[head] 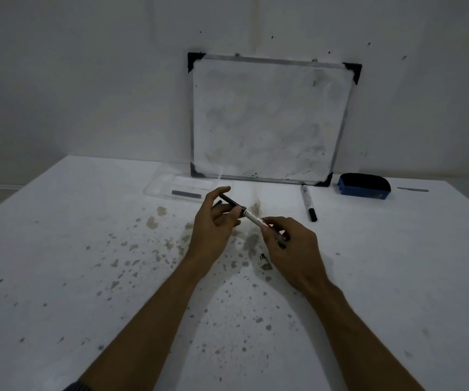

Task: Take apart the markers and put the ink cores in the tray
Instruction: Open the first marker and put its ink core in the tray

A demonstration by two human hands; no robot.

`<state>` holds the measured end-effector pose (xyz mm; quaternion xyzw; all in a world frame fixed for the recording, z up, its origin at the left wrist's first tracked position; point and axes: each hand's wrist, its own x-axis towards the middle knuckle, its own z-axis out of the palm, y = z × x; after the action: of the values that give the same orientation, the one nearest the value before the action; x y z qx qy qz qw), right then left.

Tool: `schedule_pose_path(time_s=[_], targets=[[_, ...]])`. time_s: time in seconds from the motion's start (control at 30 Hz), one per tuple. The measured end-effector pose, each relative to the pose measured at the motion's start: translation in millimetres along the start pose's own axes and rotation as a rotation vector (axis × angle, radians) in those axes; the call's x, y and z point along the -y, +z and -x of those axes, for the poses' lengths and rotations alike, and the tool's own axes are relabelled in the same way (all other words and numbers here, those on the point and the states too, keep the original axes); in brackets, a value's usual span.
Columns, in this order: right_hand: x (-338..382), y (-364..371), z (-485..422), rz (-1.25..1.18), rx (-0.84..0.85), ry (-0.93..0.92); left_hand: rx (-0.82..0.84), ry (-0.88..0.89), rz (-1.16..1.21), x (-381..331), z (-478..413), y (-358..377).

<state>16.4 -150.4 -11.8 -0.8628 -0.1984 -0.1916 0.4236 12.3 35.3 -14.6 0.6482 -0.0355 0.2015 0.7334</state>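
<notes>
Both hands (255, 235) pinching marker (251, 217) ends

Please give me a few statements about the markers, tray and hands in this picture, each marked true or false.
1. Both hands hold one marker between them. True: the left hand grips its black end, the right hand the other end.
2. The clear tray holds nothing. False: one dark ink core lies in it.
3. A second marker lies on the table in front of the whiteboard. True.
4. The blue eraser sits inside the tray. False: it rests on the table, right of the whiteboard.
5. The second marker is held in the right hand. False: no hand touches it.
</notes>
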Motion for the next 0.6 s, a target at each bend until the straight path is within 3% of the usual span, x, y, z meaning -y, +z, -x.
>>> schedule_pose_path(time_s=[0.23,0.6], targets=[[4.4,-1.0,-1.1,0.006,-0.052,-0.074,-0.098,0.062,-0.005,-1.1,-1.2,5.5],[24.4,0.8,-1.9,-0.007,-0.006,-0.160,0.182,-0.098,0.142,-9.0,0.7,4.0]])
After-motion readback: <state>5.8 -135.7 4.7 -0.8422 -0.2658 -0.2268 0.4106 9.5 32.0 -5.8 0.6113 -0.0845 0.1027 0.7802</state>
